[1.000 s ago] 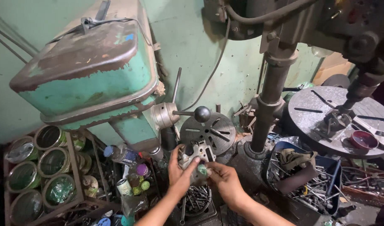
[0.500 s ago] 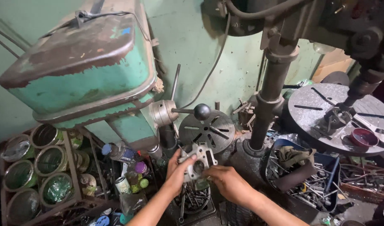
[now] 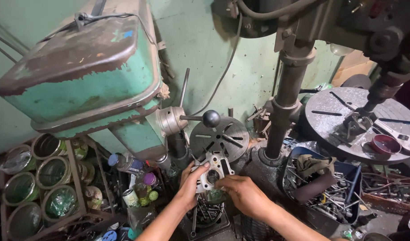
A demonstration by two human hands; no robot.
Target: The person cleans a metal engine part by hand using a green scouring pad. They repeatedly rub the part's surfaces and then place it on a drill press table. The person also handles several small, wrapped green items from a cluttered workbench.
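Since a second earlier both hands had dropped slightly in view and the metal casting [image 3: 212, 172] had turned, so that its round bore now faced up toward the camera instead of being half hidden behind the fingers. The left hand [image 3: 190, 183] reached up from the lower edge of view, fingers curled over the casting's left flank, thumb on its face, clamped on it. The right hand [image 3: 243, 193] came in from the lower right, knuckles up, fingers closed on the casting's lower right edge.

The casting sat between the hands, just in front of the slotted round drill table [image 3: 219, 138] and above a tray of bolts [image 3: 208, 212]. Its long axis ran roughly from lower left to upper right, tilted. It looked like dull grey aluminium, flat-faced, with a central hole and lugged corners.
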